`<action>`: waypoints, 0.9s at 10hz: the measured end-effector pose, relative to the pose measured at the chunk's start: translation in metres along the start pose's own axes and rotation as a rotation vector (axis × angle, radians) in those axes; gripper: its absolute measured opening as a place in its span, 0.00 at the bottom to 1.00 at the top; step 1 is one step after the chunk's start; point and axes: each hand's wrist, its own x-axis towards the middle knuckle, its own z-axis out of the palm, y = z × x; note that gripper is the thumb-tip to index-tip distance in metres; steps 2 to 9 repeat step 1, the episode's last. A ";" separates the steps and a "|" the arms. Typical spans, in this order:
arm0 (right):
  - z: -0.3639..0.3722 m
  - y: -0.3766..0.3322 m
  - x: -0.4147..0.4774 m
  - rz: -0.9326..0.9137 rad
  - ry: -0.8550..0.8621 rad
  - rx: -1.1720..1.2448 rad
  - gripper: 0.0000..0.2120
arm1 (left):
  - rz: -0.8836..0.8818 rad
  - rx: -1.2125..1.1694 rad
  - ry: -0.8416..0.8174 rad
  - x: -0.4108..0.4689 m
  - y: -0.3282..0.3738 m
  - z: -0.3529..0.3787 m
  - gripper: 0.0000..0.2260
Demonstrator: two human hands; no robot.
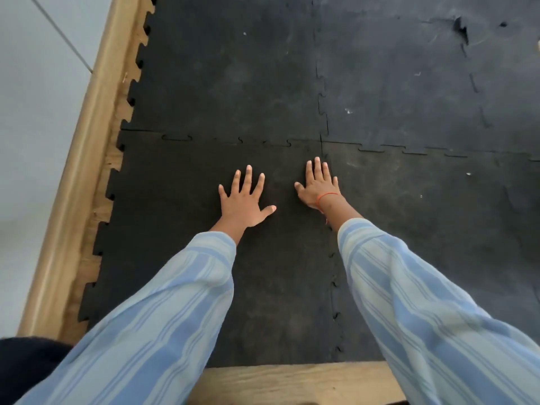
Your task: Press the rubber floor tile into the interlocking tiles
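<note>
A black rubber floor tile (181, 229) with puzzle-tooth edges lies flat at the near left, joined to black interlocking tiles (233, 83) beyond it and to its right. My left hand (244, 201) rests palm down on this tile with fingers spread. My right hand (318, 184), with a red thread at the wrist, also lies flat with fingers apart, close to the corner where the seams meet. Neither hand holds anything.
A wooden board floor (292, 381) shows at the near edge and along the left under the tile teeth. A wooden skirting (79, 182) runs up the left against a pale wall. A torn patch (461, 29) marks the far right tile.
</note>
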 end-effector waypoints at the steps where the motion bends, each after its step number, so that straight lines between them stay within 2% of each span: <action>1: -0.049 -0.017 -0.026 0.017 -0.116 0.037 0.31 | -0.001 -0.127 -0.285 -0.021 0.012 -0.059 0.35; 9: -0.049 -0.017 -0.026 0.017 -0.116 0.037 0.31 | -0.001 -0.127 -0.285 -0.021 0.012 -0.059 0.35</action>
